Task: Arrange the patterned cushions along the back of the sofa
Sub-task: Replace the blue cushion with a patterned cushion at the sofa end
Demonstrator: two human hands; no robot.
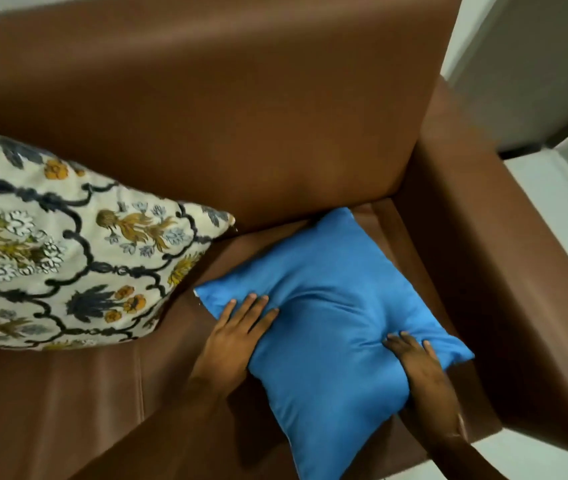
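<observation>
Where the brown sofa [275, 116] turns into its right armrest [504, 258], a plain blue cushion [331, 327] on the seat, turned like a diamond, top corner close under the backrest, right corner just beside the inner wall of the armrest, bottom corner out over the front edge of the seat. Left hand [237, 337] on the cushion's left edge, fingers [251, 303] spread flat over the blue fabric, palm wrapped round the edge, pressing a fold into the filling. Right hand [417, 368] on the lower right edge, fingertips [404, 341] dug into the top face, fabric creased and puckered round them, thumb hidden under or behind the cushion. Both hands closed on the blue cushion from opposite sides, neither one fully clenched. Further left, a patterned cushion [57, 251], cream with dark blue scrollwork and yellow and ochre flowers, leaning against the backrest, its right corner pointing toward the blue one, near but apart from it, brown seat showing between. Left part of the patterned cushion cut off by the picture edge. Pale wall and light floor tiles [559, 188] beyond the armrest, upper right.
</observation>
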